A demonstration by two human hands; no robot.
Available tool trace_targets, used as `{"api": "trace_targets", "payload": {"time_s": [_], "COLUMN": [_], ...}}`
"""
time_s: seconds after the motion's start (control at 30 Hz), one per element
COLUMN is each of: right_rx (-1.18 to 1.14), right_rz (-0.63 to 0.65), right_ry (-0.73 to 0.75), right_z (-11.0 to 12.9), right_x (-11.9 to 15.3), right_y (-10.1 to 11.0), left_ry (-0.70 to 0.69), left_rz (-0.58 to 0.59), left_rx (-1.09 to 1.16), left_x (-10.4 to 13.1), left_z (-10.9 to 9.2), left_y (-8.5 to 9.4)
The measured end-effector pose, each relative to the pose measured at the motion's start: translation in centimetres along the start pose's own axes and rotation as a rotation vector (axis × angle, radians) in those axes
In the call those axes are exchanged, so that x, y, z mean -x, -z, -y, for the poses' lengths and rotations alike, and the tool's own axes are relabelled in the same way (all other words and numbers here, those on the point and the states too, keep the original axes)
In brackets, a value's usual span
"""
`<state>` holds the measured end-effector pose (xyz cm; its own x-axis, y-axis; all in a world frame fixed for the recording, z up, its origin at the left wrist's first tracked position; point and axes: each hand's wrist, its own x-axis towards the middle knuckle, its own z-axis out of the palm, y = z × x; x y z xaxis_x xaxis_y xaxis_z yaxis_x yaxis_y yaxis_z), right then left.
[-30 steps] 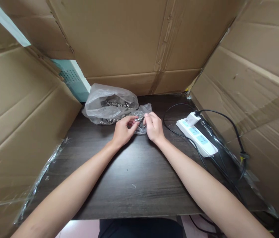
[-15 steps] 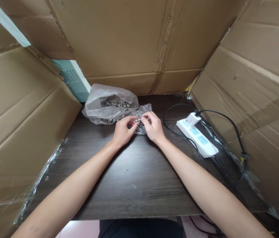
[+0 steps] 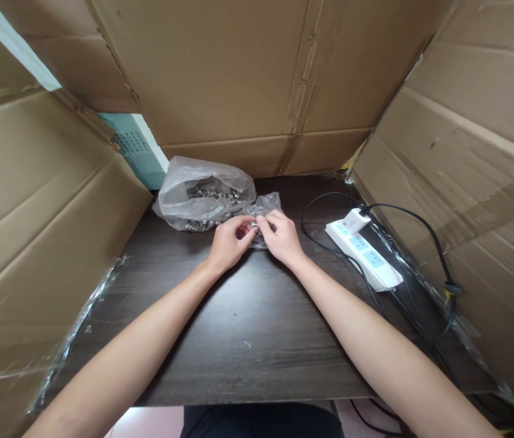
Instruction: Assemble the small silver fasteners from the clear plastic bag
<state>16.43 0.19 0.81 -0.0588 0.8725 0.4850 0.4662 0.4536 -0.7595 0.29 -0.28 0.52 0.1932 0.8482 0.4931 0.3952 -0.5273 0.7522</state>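
Note:
My left hand (image 3: pixel 230 241) pinches a small shiny metal piece (image 3: pixel 253 224) between thumb and fingertips. From the other side, my right hand (image 3: pixel 280 236) has its thumb and fingers closed at the same piece, the two hands nearly touching. Beneath and behind the fingers lies a small clear plastic bag (image 3: pixel 269 201), mostly covered by my hands. Just left of it, a larger translucent bag (image 3: pixel 179 185) lies open with many small metal parts (image 3: pixel 218 194) inside. The exact shape of the held piece is too small to tell.
On the right of the dark table (image 3: pixel 220 347), a white power strip (image 3: pixel 366 254) holds a plugged-in white adapter (image 3: pixel 355 221), with black cables (image 3: pixel 425 225) around it. Cardboard walls (image 3: pixel 229 73) enclose the back and both sides.
The fingers of my right hand have shifted slightly left, closer to my left fingertips, and cover more of the metal piece. The view has moved slightly.

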Motion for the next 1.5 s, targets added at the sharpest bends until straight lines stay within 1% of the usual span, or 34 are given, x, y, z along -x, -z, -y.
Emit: {"api": "trace_targets", "payload": {"time_s": [0.13, 0.3, 0.47, 0.63, 0.87, 1.03, 1.17, 1.33, 1.5], "right_rx": [-0.027, -0.101, -0.046, 0.007, 0.004, -0.021, -0.027, 0.014, 0.024], "right_rz": [-0.043, 0.019, 0.026, 0.032, 0.064, 0.072, 0.033, 0.046, 0.040], "right_ry": [-0.031, -0.026, -0.005, 0.012, -0.014, 0.014, 0.021, 0.026, 0.016], "right_z": [0.11, -0.06, -0.20, -0.41, -0.39, -0.33, -0.32, -0.22, 0.00], "right_x": [0.01, -0.02, -0.03, 0.00, 0.09, 0.07, 0.01, -0.07, -0.05], "right_y": [0.02, 0.16, 0.16, -0.04, -0.14, 0.00, 0.03, -0.22, -0.06], "left_ry": [0.005, 0.014, 0.021, -0.008, -0.032, -0.061, -0.052, 0.006, 0.013], "left_rz": [0.003, 0.012, 0.017, 0.018, 0.001, 0.023, 0.015, 0.024, 0.027], "left_rx": [-0.010, 0.006, 0.002, -0.016, -0.007, -0.018, 0.004, 0.024, 0.028], "left_x": [-0.02, -0.03, 0.02, 0.08, 0.20, 0.25, 0.14, -0.05, -0.01], "left_z": [-0.11, -0.10, -0.07, -0.20, -0.13, -0.03, -0.17, -0.07, -0.11], "left_y": [0.02, 0.05, 0.02, 0.01, -0.22, -0.23, 0.06, 0.32, 0.20]}}
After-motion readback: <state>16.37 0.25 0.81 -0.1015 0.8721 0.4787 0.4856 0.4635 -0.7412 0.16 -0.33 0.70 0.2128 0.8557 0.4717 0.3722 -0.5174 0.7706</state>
